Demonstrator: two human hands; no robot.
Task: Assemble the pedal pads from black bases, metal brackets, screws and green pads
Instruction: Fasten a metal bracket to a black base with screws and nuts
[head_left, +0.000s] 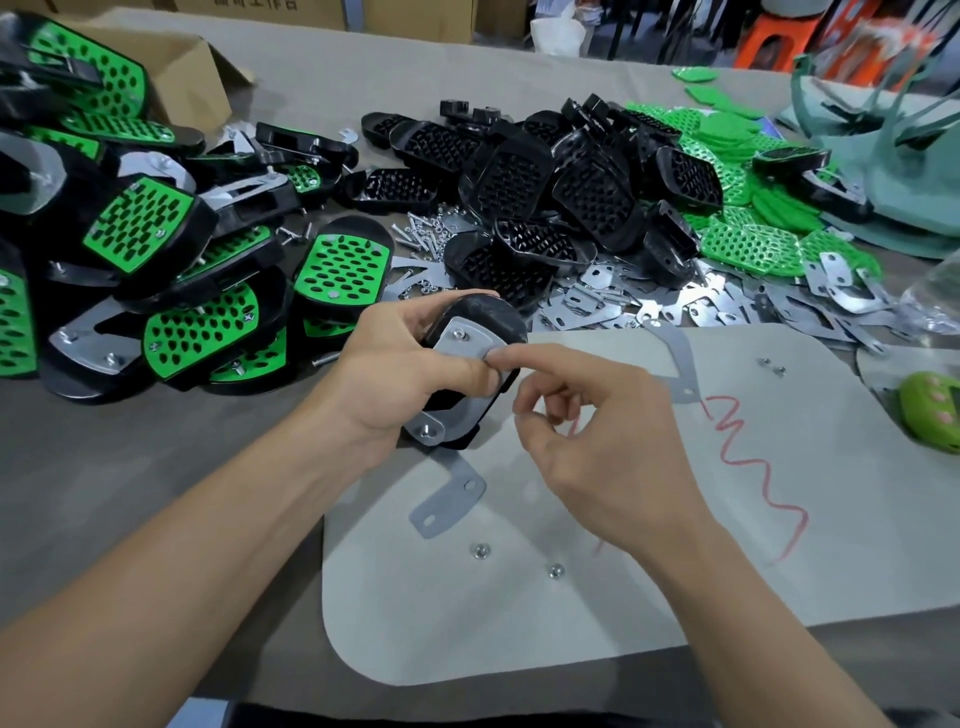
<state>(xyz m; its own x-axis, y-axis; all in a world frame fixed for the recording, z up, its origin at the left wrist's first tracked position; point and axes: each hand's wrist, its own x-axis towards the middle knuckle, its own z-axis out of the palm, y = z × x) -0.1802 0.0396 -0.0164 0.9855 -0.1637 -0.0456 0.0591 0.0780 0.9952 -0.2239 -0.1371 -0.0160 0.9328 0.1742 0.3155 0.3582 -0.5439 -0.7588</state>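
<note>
— Where is the piece being worked on?
— The left hand (400, 379) grips a black base (493, 317) above the bench (130, 467), underside up. A metal bracket (462, 338) lies on it.
— And the other hand?
— The right hand (597, 431) has curled fingers, forefinger tip on the bracket's edge. Whether it pinches anything cannot be told.
— Nearby?
— A loose bracket (449, 499) and two nuts (480, 551) lie on the grey mat (571, 597). Finished pads (156, 234) are heaped at left, green pads (743, 244) at the far right.
</note>
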